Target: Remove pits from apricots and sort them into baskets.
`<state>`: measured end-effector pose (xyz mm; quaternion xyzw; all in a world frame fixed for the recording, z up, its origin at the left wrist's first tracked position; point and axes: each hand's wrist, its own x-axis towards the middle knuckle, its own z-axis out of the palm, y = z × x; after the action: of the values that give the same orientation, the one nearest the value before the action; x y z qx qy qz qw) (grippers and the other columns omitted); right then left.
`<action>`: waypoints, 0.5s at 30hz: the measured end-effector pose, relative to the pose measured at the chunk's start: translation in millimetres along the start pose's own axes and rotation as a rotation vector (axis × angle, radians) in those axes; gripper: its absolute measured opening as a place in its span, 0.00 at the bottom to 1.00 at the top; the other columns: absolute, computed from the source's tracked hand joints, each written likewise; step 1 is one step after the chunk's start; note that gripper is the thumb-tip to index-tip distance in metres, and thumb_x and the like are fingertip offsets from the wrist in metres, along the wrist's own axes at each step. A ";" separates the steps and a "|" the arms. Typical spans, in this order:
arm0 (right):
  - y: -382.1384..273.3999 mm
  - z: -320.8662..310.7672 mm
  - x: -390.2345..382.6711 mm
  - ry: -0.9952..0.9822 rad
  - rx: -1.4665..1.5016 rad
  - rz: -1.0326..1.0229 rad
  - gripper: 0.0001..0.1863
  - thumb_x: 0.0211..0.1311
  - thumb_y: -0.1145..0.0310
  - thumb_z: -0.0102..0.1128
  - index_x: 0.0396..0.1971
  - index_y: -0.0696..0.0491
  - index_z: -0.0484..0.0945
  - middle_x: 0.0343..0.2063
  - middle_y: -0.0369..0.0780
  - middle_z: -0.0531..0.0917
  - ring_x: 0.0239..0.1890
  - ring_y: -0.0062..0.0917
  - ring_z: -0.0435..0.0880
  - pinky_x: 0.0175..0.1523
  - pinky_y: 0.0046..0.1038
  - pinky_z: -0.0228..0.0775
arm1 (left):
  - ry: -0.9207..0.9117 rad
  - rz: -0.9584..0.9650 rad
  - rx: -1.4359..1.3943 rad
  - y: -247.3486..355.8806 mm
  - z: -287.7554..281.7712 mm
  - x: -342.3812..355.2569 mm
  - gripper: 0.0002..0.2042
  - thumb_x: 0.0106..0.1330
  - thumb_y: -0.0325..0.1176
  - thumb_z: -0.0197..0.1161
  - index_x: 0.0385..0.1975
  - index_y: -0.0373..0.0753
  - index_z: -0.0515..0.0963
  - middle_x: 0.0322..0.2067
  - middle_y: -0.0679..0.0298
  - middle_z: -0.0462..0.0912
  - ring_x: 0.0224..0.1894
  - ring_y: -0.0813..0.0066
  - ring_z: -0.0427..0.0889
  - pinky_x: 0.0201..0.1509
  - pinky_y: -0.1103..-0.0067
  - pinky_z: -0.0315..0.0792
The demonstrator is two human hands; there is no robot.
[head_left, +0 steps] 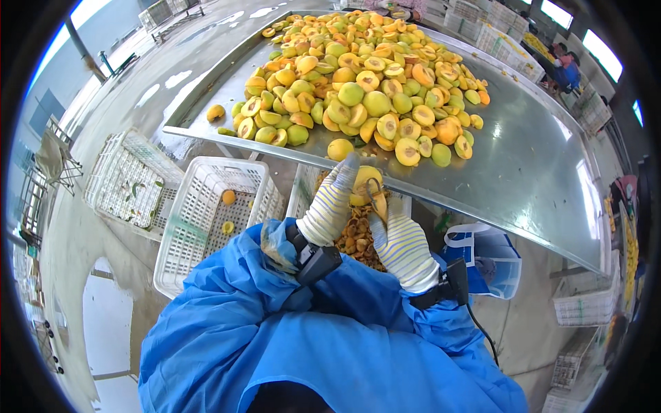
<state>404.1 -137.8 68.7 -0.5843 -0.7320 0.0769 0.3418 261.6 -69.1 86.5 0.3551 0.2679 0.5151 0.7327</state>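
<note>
My left hand (328,205), in a striped glove with grey fingertips, grips a yellow peach half (361,180) at the near edge of the metal table. A pitting knife with a curved metal loop (374,186) and a tan handle (381,208) is in my right hand (403,246), gloved the same way. Its loop is against the right side of the peach half. Below both hands stands a crate with many brown peach pits (355,237), partly hidden by my hands and sleeves. A large pile of halved peaches (372,82) covers the middle of the table.
The metal table (527,175) has a raised rim. At left, a white crate (180,237) holds a few peach pieces, beside another white crate (124,182). A blue and white bag (492,265) stands under the table at right. People (566,69) sit at far right.
</note>
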 end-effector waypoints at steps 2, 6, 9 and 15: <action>-0.5 2.7 -2.1 -0.028 -0.059 0.022 0.17 0.67 0.57 0.52 0.38 0.59 0.67 0.18 0.52 0.79 0.23 0.50 0.80 0.27 0.48 0.70 | 0.037 0.048 0.018 -8.2 2.8 -0.4 0.30 0.64 0.58 0.59 0.51 0.35 0.72 0.38 0.60 0.81 0.40 0.74 0.81 0.46 0.79 0.76; -4.0 9.7 -4.5 -0.113 -0.038 0.131 0.19 0.66 0.58 0.53 0.40 0.61 0.68 0.21 0.53 0.80 0.26 0.50 0.81 0.32 0.47 0.72 | 0.076 0.072 0.067 -14.0 4.3 -2.1 0.30 0.64 0.59 0.58 0.49 0.34 0.74 0.36 0.61 0.82 0.35 0.76 0.81 0.41 0.81 0.77; 9.8 18.5 -12.7 0.034 0.373 -0.071 0.24 0.68 0.56 0.52 0.51 0.62 0.69 0.31 0.53 0.82 0.31 0.49 0.82 0.38 0.44 0.72 | 0.094 0.101 0.145 -15.8 7.4 0.5 0.27 0.66 0.57 0.57 0.45 0.35 0.76 0.32 0.62 0.82 0.32 0.75 0.81 0.36 0.80 0.77; -10.6 -21.8 -3.2 -0.614 1.516 0.715 0.19 0.69 0.47 0.51 0.44 0.49 0.73 0.17 0.31 0.69 0.12 0.18 0.65 0.16 0.21 0.54 | 0.064 0.325 0.394 -17.2 -9.3 7.5 0.19 0.70 0.47 0.55 0.45 0.35 0.76 0.33 0.61 0.81 0.31 0.73 0.80 0.35 0.78 0.76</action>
<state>408.7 -150.2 89.3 -0.3483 -0.3180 0.7953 0.3809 266.7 -63.5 67.1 0.5132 0.3255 0.5749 0.5479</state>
